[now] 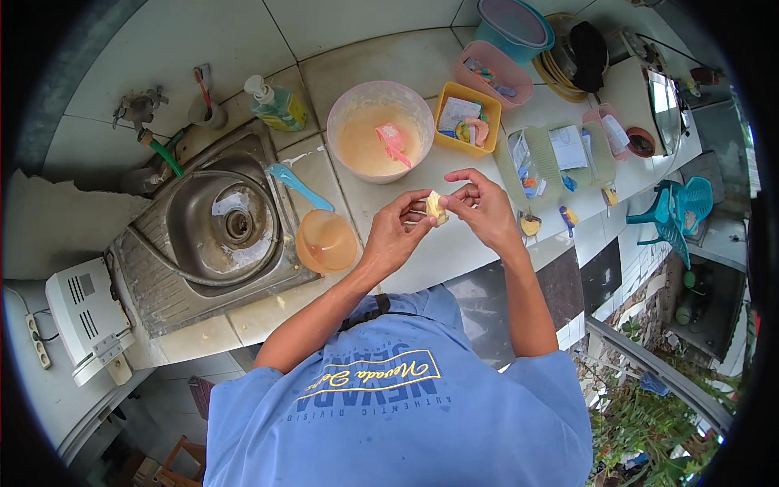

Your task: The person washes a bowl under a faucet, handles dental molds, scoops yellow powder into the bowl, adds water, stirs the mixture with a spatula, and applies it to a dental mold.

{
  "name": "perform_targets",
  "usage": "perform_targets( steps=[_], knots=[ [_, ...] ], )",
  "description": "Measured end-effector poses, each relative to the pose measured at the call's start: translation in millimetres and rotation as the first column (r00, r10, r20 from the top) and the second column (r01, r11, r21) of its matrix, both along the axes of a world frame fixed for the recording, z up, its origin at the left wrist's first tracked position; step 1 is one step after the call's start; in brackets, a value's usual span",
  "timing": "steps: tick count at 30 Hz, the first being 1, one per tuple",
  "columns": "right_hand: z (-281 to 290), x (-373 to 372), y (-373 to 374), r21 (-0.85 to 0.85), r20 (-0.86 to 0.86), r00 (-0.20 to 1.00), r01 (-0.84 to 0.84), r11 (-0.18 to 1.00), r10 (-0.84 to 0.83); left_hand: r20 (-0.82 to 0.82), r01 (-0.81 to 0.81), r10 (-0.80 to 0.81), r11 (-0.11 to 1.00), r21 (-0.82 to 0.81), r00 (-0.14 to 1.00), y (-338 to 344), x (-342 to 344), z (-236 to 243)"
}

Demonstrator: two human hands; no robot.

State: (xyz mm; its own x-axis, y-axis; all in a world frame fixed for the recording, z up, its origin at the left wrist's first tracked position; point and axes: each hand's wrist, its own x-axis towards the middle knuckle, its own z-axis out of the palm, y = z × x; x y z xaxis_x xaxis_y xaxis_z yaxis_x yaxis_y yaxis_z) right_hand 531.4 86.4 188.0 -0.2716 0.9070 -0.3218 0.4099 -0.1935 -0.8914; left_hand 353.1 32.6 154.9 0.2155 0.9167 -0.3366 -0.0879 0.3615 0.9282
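Both my hands meet over the white tiled counter (454,243), pinching one small pale yellow piece (436,207) between their fingertips. My left hand (395,230) grips it from the left and my right hand (483,204) from the right. Just beyond the hands stands a large translucent bowl (379,130) of pale orange batter with a pink spatula (393,143) resting in it. What the yellow piece is I cannot tell.
A steel sink (215,223) lies at left, with a soap bottle (276,104), a blue-handled scoop (298,187) and an orange tub (325,241) near it. Yellow (466,119), pink (493,75) and clear (560,158) containers line the counter's right; a teal-lidded tub (514,27) is behind.
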Motion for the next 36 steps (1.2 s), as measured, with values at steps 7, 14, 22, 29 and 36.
perform_targets(
  steps=[7,14,22,29,36],
  knots=[
    [-49,29,128,0.499,0.806,0.529,-0.364,0.787,-0.266,0.212,-0.139,0.118,0.986,0.087,0.970,-16,-25,42],
    [-76,24,174,0.129,0.980,0.196,-0.477,0.870,-0.037,0.262,-0.296,0.255,0.946,0.132,0.931,-40,-51,80],
    [-82,32,157,0.437,0.895,0.302,-0.457,0.775,-0.327,0.353,-0.326,0.255,0.932,0.159,0.900,-48,-64,89],
    [-55,53,113,0.612,0.227,0.918,0.125,0.781,-0.325,0.430,-0.232,0.169,0.967,0.100,0.887,-46,-68,93],
    [-34,23,4,-0.144,-0.459,0.772,0.424,0.894,-0.440,0.424,-0.227,0.181,0.972,0.061,0.888,-46,-68,95]
  ],
)
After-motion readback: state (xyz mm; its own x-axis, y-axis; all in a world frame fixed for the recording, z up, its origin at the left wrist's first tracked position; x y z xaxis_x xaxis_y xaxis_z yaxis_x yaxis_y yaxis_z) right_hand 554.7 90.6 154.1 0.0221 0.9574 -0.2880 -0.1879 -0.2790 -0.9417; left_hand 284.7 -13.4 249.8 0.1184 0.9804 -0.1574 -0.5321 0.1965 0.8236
